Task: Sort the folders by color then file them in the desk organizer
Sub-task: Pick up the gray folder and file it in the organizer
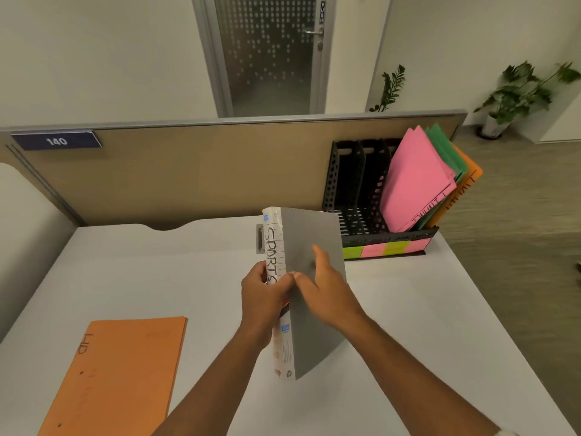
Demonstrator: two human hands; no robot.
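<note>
A grey binder (309,234) with a white spine label reading "SPORTS" stands on end above the middle of the white desk (408,309). My left hand (262,294) grips its spine. My right hand (327,284) holds the grey cover, thumb at the spine edge and fingers spread on the cover. An orange folder (119,376) lies flat at the desk's front left. The black desk organizer (355,190) stands at the back right; pink folders (415,180), green folders (446,146) and an orange folder (470,174) lean in its right slots.
A tan partition (204,171) with a "140" plate runs along the desk's back edge. Coloured sticky labels (385,248) mark the organizer's front rail. A door and potted plants (518,92) stand beyond the partition. The organizer's left slots hold nothing.
</note>
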